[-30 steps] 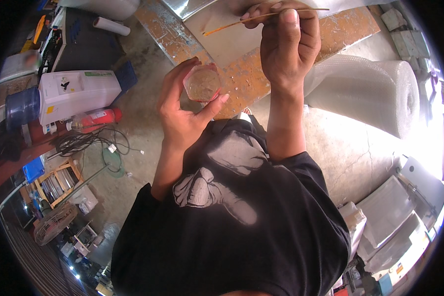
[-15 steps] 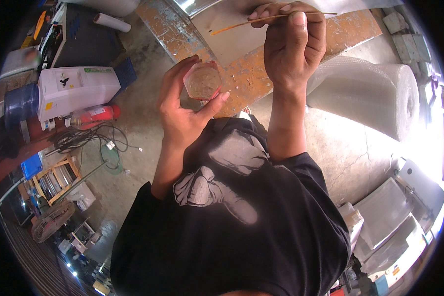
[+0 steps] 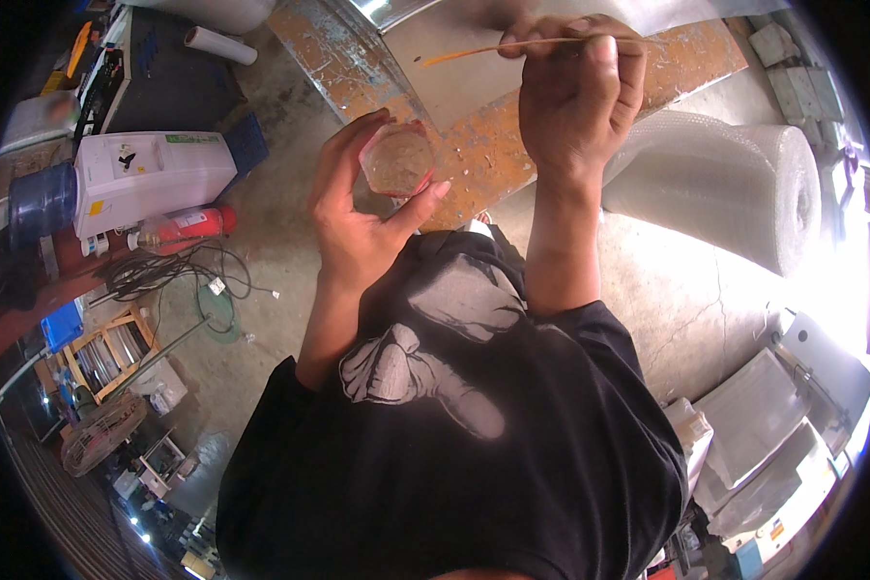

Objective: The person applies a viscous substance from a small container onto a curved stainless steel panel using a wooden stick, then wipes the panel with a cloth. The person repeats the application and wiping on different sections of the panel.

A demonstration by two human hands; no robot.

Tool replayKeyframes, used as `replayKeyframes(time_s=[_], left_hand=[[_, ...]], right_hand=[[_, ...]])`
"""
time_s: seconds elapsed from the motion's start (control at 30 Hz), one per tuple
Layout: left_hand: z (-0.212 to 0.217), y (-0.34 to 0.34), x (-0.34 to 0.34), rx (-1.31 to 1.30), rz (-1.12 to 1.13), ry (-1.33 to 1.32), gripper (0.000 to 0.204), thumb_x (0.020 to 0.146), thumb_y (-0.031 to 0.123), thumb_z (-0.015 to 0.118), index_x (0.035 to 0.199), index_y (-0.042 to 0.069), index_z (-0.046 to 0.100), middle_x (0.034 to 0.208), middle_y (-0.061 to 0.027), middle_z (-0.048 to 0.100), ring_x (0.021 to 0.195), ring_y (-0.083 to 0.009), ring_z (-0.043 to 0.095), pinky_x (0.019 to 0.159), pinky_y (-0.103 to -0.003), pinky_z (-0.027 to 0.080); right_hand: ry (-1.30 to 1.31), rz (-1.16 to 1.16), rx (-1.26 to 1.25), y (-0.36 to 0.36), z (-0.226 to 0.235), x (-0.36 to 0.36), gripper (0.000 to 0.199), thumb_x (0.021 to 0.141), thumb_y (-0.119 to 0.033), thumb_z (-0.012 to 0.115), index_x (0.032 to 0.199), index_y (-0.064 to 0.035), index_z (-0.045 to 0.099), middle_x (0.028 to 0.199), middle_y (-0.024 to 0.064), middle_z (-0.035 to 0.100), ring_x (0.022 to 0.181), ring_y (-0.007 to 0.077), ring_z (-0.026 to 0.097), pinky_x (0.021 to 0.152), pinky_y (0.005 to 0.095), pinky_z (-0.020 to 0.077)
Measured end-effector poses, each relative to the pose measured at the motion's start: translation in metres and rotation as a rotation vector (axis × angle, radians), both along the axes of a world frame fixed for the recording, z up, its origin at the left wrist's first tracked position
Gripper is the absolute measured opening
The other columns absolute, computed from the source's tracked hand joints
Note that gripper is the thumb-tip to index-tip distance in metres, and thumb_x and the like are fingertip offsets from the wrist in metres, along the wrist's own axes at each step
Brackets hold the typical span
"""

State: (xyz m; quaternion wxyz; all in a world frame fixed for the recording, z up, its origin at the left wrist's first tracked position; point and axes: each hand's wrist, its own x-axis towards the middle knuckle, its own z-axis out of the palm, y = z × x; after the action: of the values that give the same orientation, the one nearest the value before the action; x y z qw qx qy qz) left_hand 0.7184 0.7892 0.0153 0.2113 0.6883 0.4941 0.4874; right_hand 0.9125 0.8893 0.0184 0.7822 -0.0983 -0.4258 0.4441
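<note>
In my left hand (image 3: 343,198) is a small clear cup (image 3: 398,162) with a reddish rim, gripped around its sides by the thumb and curled fingers. Its mouth faces up, and what it contains is hard to make out. My right hand (image 3: 582,101), farther forward and to the right, pinches a thin wooden stick (image 3: 474,52) between thumb and fingers. The stick lies nearly level, its orange-tinted end pointing left, apart from the cup. Below both hands is a paint-worn brown workbench (image 3: 488,159) with a pale sheet (image 3: 445,92) framed by its boards.
A large roll of bubble wrap (image 3: 715,184) lies right of the bench. To the left are a white box-shaped appliance (image 3: 155,179) with a blue water bottle (image 3: 43,208), a red fire extinguisher (image 3: 184,227), tangled black cables (image 3: 159,275) and a fan (image 3: 106,430).
My right hand has shifted slightly right and nearer to me, carrying the stick with it. My left hand and the cup stay almost where they were.
</note>
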Motion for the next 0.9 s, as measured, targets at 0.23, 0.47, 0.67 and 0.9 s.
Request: replayKeyframes(time_s=[0.23,0.47,0.67,0.9], left_hand=[[-0.001,-0.006,-0.007,-0.067,0.004,-0.011,0.062,0.073,0.012,0.09,0.127,-0.004,0.062,0.127,-0.0178,0.063,0.115,-0.0304,0.064,0.097,-0.04,0.052],[0.007,-0.01,-0.011,-0.088,-0.021,-0.168,0.07,0.077,0.02,0.09,0.133,-0.005,0.057,0.14,-0.0189,0.056,0.12,-0.0283,0.059,0.1,-0.041,0.05],[0.05,0.035,-0.044,0.31,-0.099,0.078,0.088,0.086,0.067,0.07,0.133,-0.007,0.054,0.139,-0.0266,0.056,0.127,-0.0374,0.057,0.107,-0.046,0.045],[0.115,0.124,-0.041,0.495,-0.514,0.07,0.071,0.098,0.051,0.048,0.14,-0.006,0.054,0.141,-0.0268,0.056,0.135,-0.0369,0.051,0.116,-0.05,0.034]], right_hand=[[0.249,0.227,-0.272,-0.025,-0.004,0.002,0.021,0.105,-0.024,0.045,0.111,-0.0077,0.056,0.067,0.0038,0.059,0.063,0.0241,0.057,0.085,0.0465,0.0483],[0.431,0.438,-0.149,-0.014,-0.017,-0.002,0.021,0.104,-0.026,0.045,0.103,-0.0102,0.059,0.074,0.0007,0.058,0.07,0.0188,0.054,0.077,0.0382,0.0446],[0.608,0.293,-0.285,-0.023,-0.021,-0.017,0.02,0.105,-0.025,0.044,0.103,-0.0099,0.058,0.075,0.0014,0.057,0.071,0.0189,0.052,0.075,0.0373,0.0441],[0.826,-0.034,-0.255,-0.059,-0.03,-0.054,0.014,0.103,-0.018,0.047,0.105,-0.006,0.055,0.08,0.0124,0.063,0.077,0.0289,0.062,0.078,0.0409,0.05]])
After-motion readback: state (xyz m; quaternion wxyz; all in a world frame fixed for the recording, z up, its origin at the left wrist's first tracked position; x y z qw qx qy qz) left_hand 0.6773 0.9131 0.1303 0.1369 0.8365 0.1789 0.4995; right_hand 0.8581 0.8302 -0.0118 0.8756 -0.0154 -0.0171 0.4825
